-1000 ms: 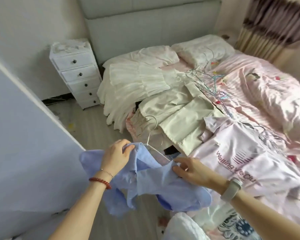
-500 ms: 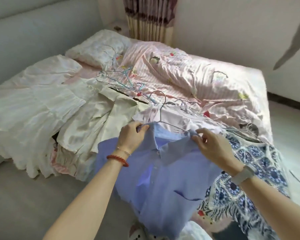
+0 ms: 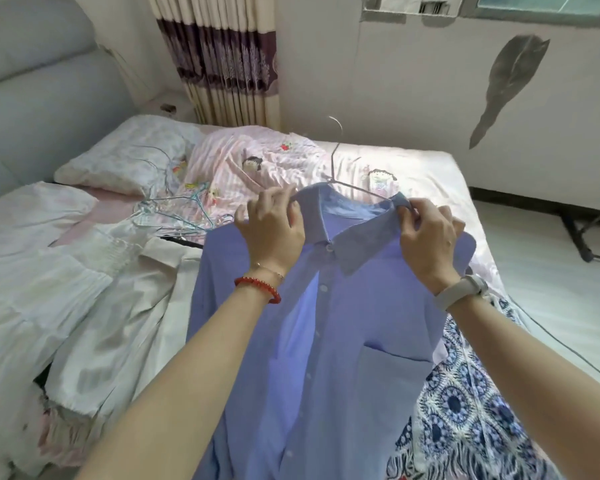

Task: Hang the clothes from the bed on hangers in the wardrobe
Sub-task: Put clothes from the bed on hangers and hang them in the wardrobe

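A light blue button-up shirt point(image 3: 343, 341) hangs upright in front of me on a thin metal hanger point(image 3: 335, 157), whose hook rises above the collar. My left hand point(image 3: 274, 230) grips the shirt at the left side of the collar. My right hand point(image 3: 426, 233) pinches the right collar tip. The shirt's front faces me, with a chest pocket at the right. Behind it the bed point(image 3: 430, 174) holds more clothes: cream garments point(image 3: 118, 306) at the left and a blue patterned garment point(image 3: 464, 403) at the right.
A pile of loose wire hangers point(image 3: 177, 209) lies on the pink striped duvet point(image 3: 257, 161) near a pillow point(image 3: 128, 157). A grey padded headboard point(image 3: 42, 91) stands at the left, curtains point(image 3: 222, 57) behind. A black stand leg point(image 3: 575, 233) sits on the floor at the right.
Both hands have lifted the blue shirt from a crumpled bundle to hanging full length on the hanger. My view has swung right, from the nightstand toward the far wall.
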`<action>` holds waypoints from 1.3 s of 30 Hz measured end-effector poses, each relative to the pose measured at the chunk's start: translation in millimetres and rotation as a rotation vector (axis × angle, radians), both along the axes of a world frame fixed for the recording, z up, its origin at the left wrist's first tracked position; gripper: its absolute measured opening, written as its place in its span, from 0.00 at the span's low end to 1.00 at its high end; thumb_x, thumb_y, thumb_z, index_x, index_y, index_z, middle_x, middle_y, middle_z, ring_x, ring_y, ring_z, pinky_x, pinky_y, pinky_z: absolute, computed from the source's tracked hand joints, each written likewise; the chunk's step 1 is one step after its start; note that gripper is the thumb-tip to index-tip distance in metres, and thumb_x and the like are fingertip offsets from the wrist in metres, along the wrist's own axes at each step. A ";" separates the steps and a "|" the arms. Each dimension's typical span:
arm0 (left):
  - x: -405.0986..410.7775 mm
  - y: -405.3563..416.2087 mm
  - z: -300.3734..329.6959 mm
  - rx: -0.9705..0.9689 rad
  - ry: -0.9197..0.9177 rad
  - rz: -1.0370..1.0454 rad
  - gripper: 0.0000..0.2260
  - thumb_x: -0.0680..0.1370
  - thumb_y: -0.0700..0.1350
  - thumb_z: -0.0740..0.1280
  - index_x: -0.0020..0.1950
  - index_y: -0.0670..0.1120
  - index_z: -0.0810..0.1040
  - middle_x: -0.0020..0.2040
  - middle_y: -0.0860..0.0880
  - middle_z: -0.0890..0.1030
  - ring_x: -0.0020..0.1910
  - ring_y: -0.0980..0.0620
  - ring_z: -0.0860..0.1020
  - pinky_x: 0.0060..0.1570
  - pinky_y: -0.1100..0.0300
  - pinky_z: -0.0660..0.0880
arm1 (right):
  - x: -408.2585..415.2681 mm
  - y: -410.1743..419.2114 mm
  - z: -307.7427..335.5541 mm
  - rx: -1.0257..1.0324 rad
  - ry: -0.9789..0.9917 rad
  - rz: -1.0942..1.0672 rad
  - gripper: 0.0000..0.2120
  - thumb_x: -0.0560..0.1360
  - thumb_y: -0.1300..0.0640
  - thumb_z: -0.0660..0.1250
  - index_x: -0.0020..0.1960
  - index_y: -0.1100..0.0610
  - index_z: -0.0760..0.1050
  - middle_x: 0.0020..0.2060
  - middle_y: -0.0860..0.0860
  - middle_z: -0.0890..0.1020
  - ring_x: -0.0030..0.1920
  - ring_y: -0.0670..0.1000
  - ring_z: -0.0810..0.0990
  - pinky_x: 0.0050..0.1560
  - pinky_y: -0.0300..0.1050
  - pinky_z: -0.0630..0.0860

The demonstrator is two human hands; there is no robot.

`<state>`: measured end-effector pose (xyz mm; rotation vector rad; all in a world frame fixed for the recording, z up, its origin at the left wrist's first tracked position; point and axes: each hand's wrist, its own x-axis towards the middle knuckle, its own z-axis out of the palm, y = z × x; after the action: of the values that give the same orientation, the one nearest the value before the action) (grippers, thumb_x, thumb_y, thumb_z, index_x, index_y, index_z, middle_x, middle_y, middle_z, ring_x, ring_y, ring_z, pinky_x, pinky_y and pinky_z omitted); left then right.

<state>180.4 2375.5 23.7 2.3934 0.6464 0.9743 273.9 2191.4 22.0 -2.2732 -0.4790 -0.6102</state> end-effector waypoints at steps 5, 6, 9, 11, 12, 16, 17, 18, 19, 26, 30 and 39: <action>13.9 5.9 -78.9 -0.084 0.545 -0.014 0.22 0.80 0.49 0.57 0.74 0.51 0.60 0.74 0.48 0.60 0.72 0.47 0.57 0.70 0.45 0.50 | 87.1 20.0 -63.0 -0.077 0.229 -0.024 0.11 0.78 0.56 0.59 0.50 0.61 0.76 0.48 0.60 0.81 0.56 0.61 0.72 0.56 0.47 0.54; 16.1 6.4 -98.1 -0.133 0.656 -0.001 0.23 0.80 0.50 0.56 0.75 0.52 0.57 0.75 0.49 0.56 0.73 0.48 0.53 0.70 0.46 0.48 | 105.3 26.4 -80.5 -0.107 0.285 -0.026 0.11 0.78 0.56 0.58 0.52 0.61 0.76 0.50 0.61 0.80 0.58 0.61 0.71 0.59 0.49 0.55; 25.7 5.7 -158.3 -0.267 0.897 0.037 0.24 0.81 0.51 0.54 0.75 0.53 0.52 0.77 0.49 0.50 0.75 0.47 0.48 0.71 0.44 0.47 | 152.8 44.4 -143.8 -0.246 0.438 -0.040 0.13 0.79 0.56 0.56 0.57 0.62 0.74 0.55 0.63 0.78 0.61 0.62 0.69 0.62 0.53 0.56; 30.7 2.6 -196.0 -0.330 1.043 0.046 0.24 0.81 0.52 0.54 0.76 0.53 0.50 0.77 0.50 0.47 0.75 0.47 0.46 0.71 0.42 0.47 | 175.2 53.2 -188.1 -0.378 0.543 -0.043 0.15 0.79 0.56 0.54 0.61 0.63 0.71 0.57 0.65 0.76 0.62 0.64 0.68 0.63 0.55 0.57; 31.8 0.2 -213.6 -0.355 1.104 0.045 0.25 0.81 0.52 0.53 0.76 0.54 0.50 0.77 0.50 0.46 0.75 0.47 0.45 0.71 0.41 0.46 | 183.2 56.1 -208.0 -0.437 0.590 -0.031 0.16 0.79 0.57 0.54 0.62 0.63 0.70 0.58 0.66 0.75 0.62 0.64 0.68 0.63 0.56 0.58; 32.5 -6.0 -268.4 -0.429 1.267 0.010 0.25 0.81 0.54 0.52 0.76 0.55 0.46 0.77 0.50 0.41 0.75 0.45 0.40 0.71 0.41 0.43 | 198.8 56.4 -268.7 -0.598 0.677 0.054 0.18 0.77 0.54 0.51 0.61 0.60 0.71 0.58 0.64 0.75 0.62 0.63 0.69 0.66 0.56 0.55; 33.0 -6.5 -277.8 -0.435 1.301 0.003 0.25 0.81 0.54 0.51 0.76 0.55 0.45 0.77 0.49 0.40 0.75 0.45 0.39 0.71 0.41 0.42 | 198.5 53.6 -280.7 -0.655 0.704 0.086 0.17 0.77 0.55 0.52 0.61 0.59 0.71 0.59 0.64 0.75 0.63 0.62 0.69 0.67 0.58 0.54; 34.0 -7.1 -284.7 -0.435 1.330 -0.002 0.25 0.81 0.55 0.51 0.76 0.55 0.45 0.77 0.49 0.39 0.74 0.45 0.38 0.70 0.41 0.41 | 196.8 50.0 -291.9 -0.701 0.740 0.125 0.15 0.77 0.55 0.53 0.60 0.59 0.70 0.59 0.63 0.74 0.64 0.61 0.68 0.68 0.61 0.52; 35.6 -7.3 -289.4 -0.435 1.348 -0.004 0.26 0.81 0.55 0.51 0.76 0.55 0.45 0.77 0.49 0.39 0.74 0.45 0.37 0.70 0.41 0.40 | 194.2 46.0 -301.8 -0.732 0.775 0.161 0.14 0.77 0.56 0.53 0.60 0.58 0.69 0.61 0.61 0.73 0.66 0.59 0.65 0.68 0.63 0.50; 39.1 10.1 -277.0 -0.369 1.191 0.015 0.24 0.80 0.51 0.54 0.75 0.50 0.54 0.76 0.48 0.55 0.74 0.47 0.52 0.71 0.49 0.54 | 174.9 59.2 -298.2 -0.693 0.784 0.129 0.20 0.78 0.55 0.54 0.69 0.58 0.62 0.73 0.60 0.55 0.73 0.58 0.50 0.69 0.62 0.44; 23.1 25.8 -243.2 -0.191 0.986 0.093 0.21 0.80 0.48 0.56 0.73 0.49 0.61 0.73 0.48 0.63 0.71 0.50 0.61 0.65 0.54 0.59 | 136.1 91.0 -263.1 -0.608 0.592 0.328 0.21 0.77 0.56 0.54 0.68 0.59 0.65 0.71 0.61 0.61 0.72 0.60 0.55 0.68 0.64 0.49; -155.2 28.5 -152.0 -0.111 0.708 0.485 0.17 0.76 0.42 0.62 0.65 0.44 0.73 0.64 0.45 0.74 0.61 0.42 0.73 0.56 0.46 0.69 | -72.6 141.4 -175.8 -0.577 0.440 0.877 0.19 0.77 0.54 0.54 0.66 0.59 0.69 0.66 0.56 0.71 0.70 0.59 0.62 0.68 0.64 0.54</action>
<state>25.2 2404.0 -128.3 2.5059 1.5375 0.1952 201.3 2332.7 -153.7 -2.2752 -1.4325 0.5173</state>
